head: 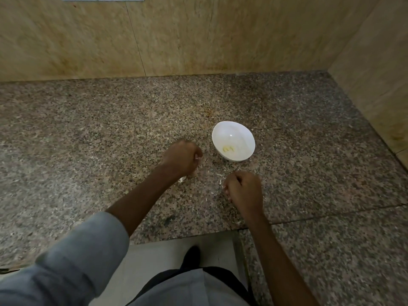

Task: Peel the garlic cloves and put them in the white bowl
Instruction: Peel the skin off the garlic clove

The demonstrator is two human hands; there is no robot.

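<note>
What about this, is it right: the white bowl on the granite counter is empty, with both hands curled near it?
Not quite. The white bowl is not empty: the head view shows a few pale garlic cloves at its bottom. It sits on the granite counter, with the left hand and right hand curled near it.

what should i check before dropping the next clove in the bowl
1. White bowl upright on the counter: ok.
2. Peeled cloves already lie in it: ok.
3. Left hand holds a clove: cannot tell, its curled fingers hide the inside.
4. Right hand is free: cannot tell, curled too.
5. Pale piece beside the left hand is clove, not skin: cannot tell.
6. Way from both hands to the bowl unblocked: ok.
</note>
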